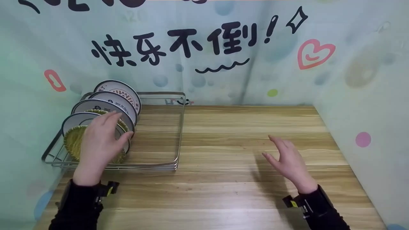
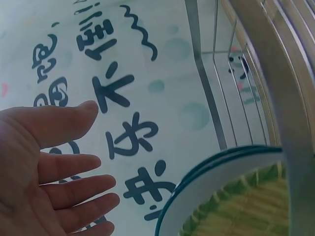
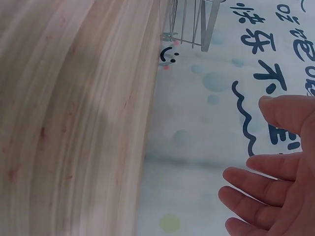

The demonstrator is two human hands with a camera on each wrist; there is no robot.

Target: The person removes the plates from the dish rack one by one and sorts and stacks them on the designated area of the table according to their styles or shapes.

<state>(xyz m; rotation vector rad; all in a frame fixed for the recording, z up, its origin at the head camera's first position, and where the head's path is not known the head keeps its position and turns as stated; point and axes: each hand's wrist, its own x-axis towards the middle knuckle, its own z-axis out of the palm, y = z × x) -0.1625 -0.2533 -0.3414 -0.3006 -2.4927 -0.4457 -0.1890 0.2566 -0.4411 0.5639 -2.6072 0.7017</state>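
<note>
Read the head view as a clock face, twelve at the far wall. At six o'clock lies the near part of the counter (image 1: 217, 182), pale wood-look boards with grain running left to right and a soft glare. Black sleeves enter at eight (image 1: 75, 207) and between four and five (image 1: 324, 214). The right hand (image 1: 289, 159) hangs over the boards towards four — thumb and fingers apart, nothing in them — with a shadow beside it. Between eight and nine, the left hand (image 1: 100, 140) is over the wire rack (image 1: 175, 163), fingers spread and holding nothing; whether it touches anything there I cannot tell.

Behind that hand, a round woven piece (image 1: 73, 142) leans at the rack's near left, and a dark-rimmed plate (image 1: 75, 121) stands just behind it. A second woven rim shows further back, then more plates, ending with a patterned far plate (image 1: 118, 91) near ten.

Beyond the counter, pale green sheeting closes in the back and both sides. Black lettering (image 1: 185, 43) fills eleven to twelve, a pink heart (image 1: 301, 57) sits at two, and a purple dot (image 1: 363, 139) just past three.
</note>
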